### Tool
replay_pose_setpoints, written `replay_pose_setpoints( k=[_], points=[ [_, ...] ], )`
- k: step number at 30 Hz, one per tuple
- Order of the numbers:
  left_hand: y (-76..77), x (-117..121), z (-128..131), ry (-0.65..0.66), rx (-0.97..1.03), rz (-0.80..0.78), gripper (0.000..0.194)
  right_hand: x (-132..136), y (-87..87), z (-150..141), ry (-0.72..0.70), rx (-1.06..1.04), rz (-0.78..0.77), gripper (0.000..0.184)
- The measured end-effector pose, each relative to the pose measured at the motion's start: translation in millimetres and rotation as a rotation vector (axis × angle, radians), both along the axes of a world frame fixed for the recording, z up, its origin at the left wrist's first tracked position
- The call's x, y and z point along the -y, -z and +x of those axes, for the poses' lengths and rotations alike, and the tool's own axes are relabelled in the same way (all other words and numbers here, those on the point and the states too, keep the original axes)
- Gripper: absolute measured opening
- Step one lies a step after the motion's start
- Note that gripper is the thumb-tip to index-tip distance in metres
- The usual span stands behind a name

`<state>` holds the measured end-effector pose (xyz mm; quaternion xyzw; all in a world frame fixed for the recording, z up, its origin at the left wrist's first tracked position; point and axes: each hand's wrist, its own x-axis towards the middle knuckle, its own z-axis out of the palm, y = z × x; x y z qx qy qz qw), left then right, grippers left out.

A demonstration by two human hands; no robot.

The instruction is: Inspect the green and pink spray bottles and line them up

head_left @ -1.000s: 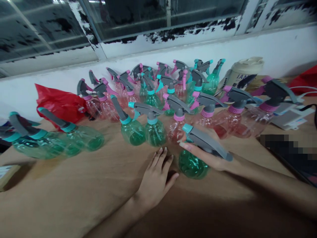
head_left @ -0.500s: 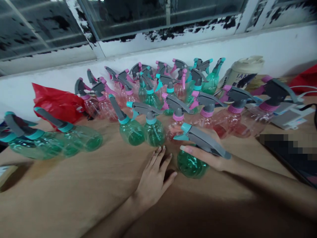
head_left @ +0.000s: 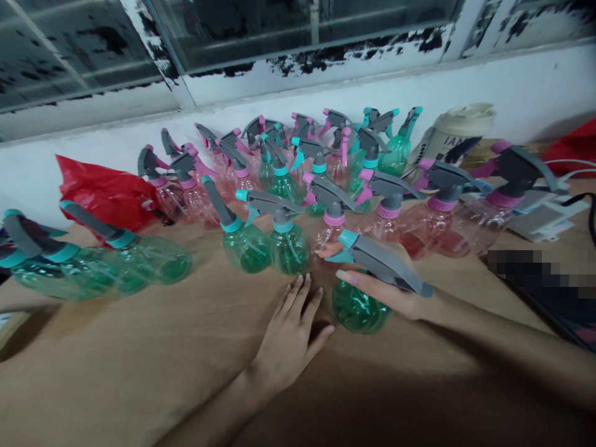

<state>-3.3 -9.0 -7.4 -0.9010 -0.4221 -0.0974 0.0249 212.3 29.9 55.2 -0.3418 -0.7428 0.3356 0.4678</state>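
My right hand (head_left: 391,285) is wrapped round the neck of a green spray bottle (head_left: 361,304) with a grey and teal trigger head (head_left: 379,264); the bottle stands on the brown table (head_left: 139,360). My left hand (head_left: 291,335) lies flat on the table just left of that bottle, fingers stretched out and holding nothing. Directly behind my hands stand two more green spray bottles (head_left: 267,239) and a pink one (head_left: 331,223).
Several pink and green spray bottles (head_left: 302,161) crowd the back of the table below a window wall. Green bottles (head_left: 93,261) lie on their sides at the left beside a red plastic bag (head_left: 105,192). A cream tub (head_left: 454,133) and a white box (head_left: 544,220) sit at the right.
The trigger head in my right hand has turned a little so its teal nozzle now points left. My left hand has hardly moved.
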Motion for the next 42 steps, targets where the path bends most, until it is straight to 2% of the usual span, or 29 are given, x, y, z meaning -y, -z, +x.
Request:
replay_pose_setpoints(
  k=[4,10,16,22,25,28,34,42],
  points=[
    [0.0,0,0,-0.001,0.017,-0.009,0.054,-3,0.7,-1,0.008,-0.005,0.007,0.023],
    [-0.6,0,1,-0.003,0.009,-0.026,0.055,-5,-4.4,-3,0.014,0.015,0.117,0.007],
    [0.3,1,0,-0.003,0.022,-0.023,0.055,-2,-8.0,-3,0.039,0.055,0.141,0.009],
    [-3.3,1,1,-0.002,0.020,-0.035,0.055,2,-13.0,-2,-0.088,0.039,0.134,0.007],
    [-2.9,1,1,-0.001,0.025,-0.023,0.055,3,-11.4,-3,-0.122,0.021,0.095,0.019],
    [-1.6,2,0,-0.005,0.023,-0.018,0.056,4,-7.9,-3,-0.096,0.020,0.093,0.028],
    [-7.0,2,-3,0.011,0.012,-0.086,0.068,5,-7.4,-3,-0.083,0.018,0.075,0.030],
    [-26.0,4,-10,0.032,0.005,-0.273,0.082,9,-4.0,-15,-0.055,-0.040,-0.036,0.031]
  ],
)
